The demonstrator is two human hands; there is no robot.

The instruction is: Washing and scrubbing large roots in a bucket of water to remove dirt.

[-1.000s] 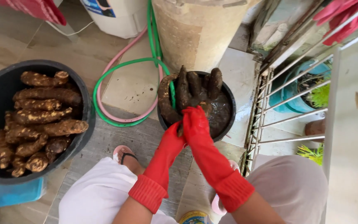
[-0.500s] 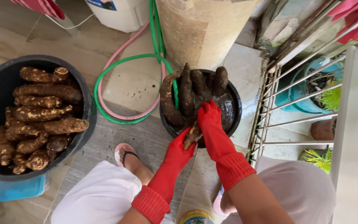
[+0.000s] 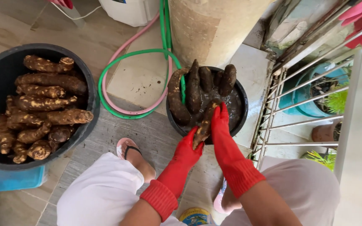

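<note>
Both my hands wear red rubber gloves. My left hand (image 3: pixel 188 147) grips the lower end of a long muddy brown root (image 3: pixel 205 123) at the near rim of a small black basin (image 3: pixel 242 109) of dirty water. My right hand (image 3: pixel 221 125) is wrapped along the same root's right side, fingers reaching into the basin. Several other wet roots (image 3: pixel 200 90) stand leaning in the water at the basin's far side.
A big black tub (image 3: pixel 89 86) at left holds several muddy roots (image 3: pixel 42 109). Green and pink hoses (image 3: pixel 133 111) loop on the floor between the containers. A large tan barrel (image 3: pixel 214 25) stands behind the basin. A metal railing (image 3: pixel 281 104) runs at right. My sandalled foot (image 3: pixel 130 152) rests below.
My hands drew back from the basin's middle to its near rim, lifting one root partly out of the water; it now lies across the rim in both hands.
</note>
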